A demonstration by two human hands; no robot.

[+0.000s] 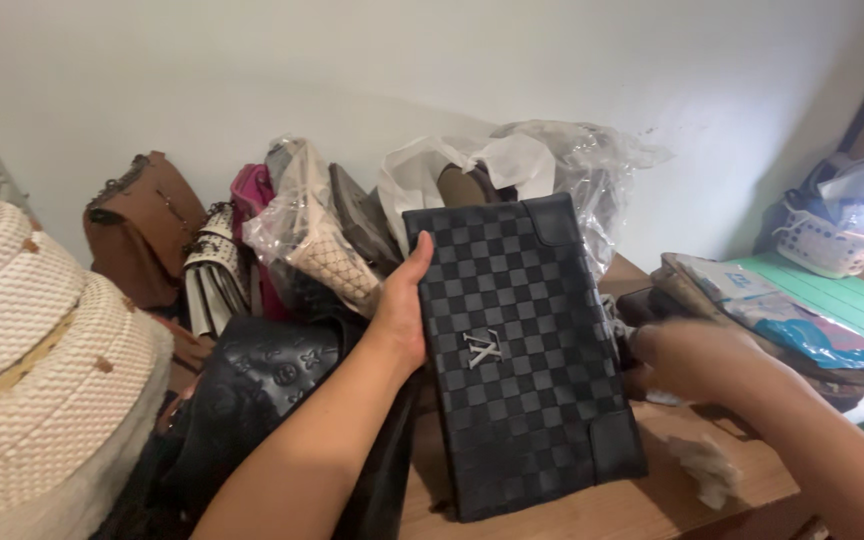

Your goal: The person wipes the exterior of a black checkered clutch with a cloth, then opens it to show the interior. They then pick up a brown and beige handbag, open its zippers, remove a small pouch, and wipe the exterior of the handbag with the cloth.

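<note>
Two hands are ours here. Nearest us, our left hand grips the left edge of a black checkered clutch, thumb along its side, holding it upright with its lower end resting on the wooden shelf; a small metal emblem sits at the middle of its face. Our right hand is blurred just right of the clutch, and we cannot tell whether it is open or closed (it seems to hold nothing). Left of our forearm lies a black embossed bag, and beside that a cream woven basket. So far the clutch is picked out and stood up; it is not yet set among the others. Farther back, a brown bag, a pink bag and plastic-wrapped bags lean against the white wall
</note>
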